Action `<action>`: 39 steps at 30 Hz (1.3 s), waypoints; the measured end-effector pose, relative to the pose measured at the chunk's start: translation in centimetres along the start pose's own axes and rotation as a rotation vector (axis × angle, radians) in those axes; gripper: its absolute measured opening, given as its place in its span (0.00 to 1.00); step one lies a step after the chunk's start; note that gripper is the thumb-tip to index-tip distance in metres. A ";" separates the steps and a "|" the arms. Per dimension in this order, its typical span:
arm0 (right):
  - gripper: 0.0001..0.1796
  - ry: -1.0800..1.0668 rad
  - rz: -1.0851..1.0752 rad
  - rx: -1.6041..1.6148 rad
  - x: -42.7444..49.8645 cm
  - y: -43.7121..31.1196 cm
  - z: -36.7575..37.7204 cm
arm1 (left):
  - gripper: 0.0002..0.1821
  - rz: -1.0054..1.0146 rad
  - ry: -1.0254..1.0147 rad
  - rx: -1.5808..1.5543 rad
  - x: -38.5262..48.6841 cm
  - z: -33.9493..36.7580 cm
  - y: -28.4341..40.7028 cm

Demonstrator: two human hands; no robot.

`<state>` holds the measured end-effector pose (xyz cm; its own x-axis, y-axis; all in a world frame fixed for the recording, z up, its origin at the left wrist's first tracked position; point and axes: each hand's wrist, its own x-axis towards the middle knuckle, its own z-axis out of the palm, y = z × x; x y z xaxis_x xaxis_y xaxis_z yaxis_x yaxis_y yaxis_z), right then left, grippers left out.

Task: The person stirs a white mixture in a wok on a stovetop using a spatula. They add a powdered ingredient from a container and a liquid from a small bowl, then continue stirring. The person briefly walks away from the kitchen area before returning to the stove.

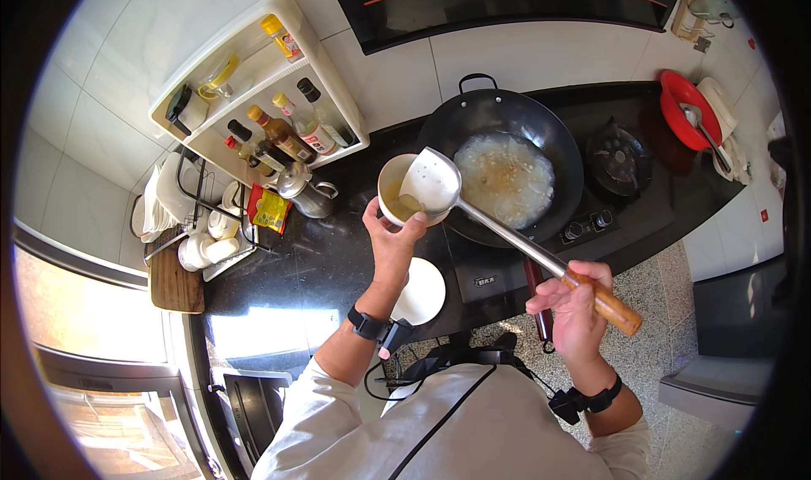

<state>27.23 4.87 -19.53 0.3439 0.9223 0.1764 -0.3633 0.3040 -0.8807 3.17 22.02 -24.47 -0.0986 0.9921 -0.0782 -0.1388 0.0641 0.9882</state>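
My left hand (394, 242) grips a small bowl (386, 179) by its side, left of the wok; some yellowish liquid shows inside. My right hand (580, 309) holds the wooden handle of a metal wok spatula (507, 231), whose blade lies over the bowl and hides part of its inside. A black wok (567, 163) stands on the stove, with cloudy liquid (504, 176) and small pale bits in it. Its dark red handle (543, 315) points toward me, beside my right hand. Below my left hand, a white plate (421, 293) sits on the black counter, partly behind my wrist.
Bottles stand in a white shelf (364, 131) at the upper left. A metal pitcher (310, 191), a red-yellow packet (267, 209) and a dish rack (237, 261) are below it. Right of the wok are a burner (618, 157) and a red basin (675, 115) with a ladle.
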 end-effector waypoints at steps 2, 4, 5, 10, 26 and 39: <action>0.24 -0.149 -0.085 -0.119 -0.5 0.4 -0.2 | 0.49 -0.020 0.010 -0.017 -0.2 0.0 0.1; 0.27 -0.283 -0.143 -0.149 -1.0 0.7 -0.4 | 0.48 -0.035 0.025 -0.030 -0.3 -0.1 0.1; 0.28 -0.303 -0.173 -0.184 -1.1 1.2 -0.3 | 0.48 -0.033 0.025 -0.016 -0.3 -0.1 0.1; 0.28 -0.399 -0.270 -0.385 -1.6 2.3 -0.4 | 0.48 -0.020 0.034 -0.004 -0.3 -0.3 0.2; 0.27 -0.405 -0.252 -0.326 -0.4 0.1 -1.6 | 0.51 0.108 -0.021 0.174 -0.8 -1.6 0.6; 0.30 -0.734 -0.420 -0.528 0.8 -1.1 -1.8 | 0.53 0.177 -0.056 0.133 -0.7 -2.3 1.9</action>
<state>29.50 4.85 -19.19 -0.3290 0.7377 0.5895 0.1585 0.6586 -0.7356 0.66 21.23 -22.80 -0.0541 0.9933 0.1022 0.0071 -0.1019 0.9948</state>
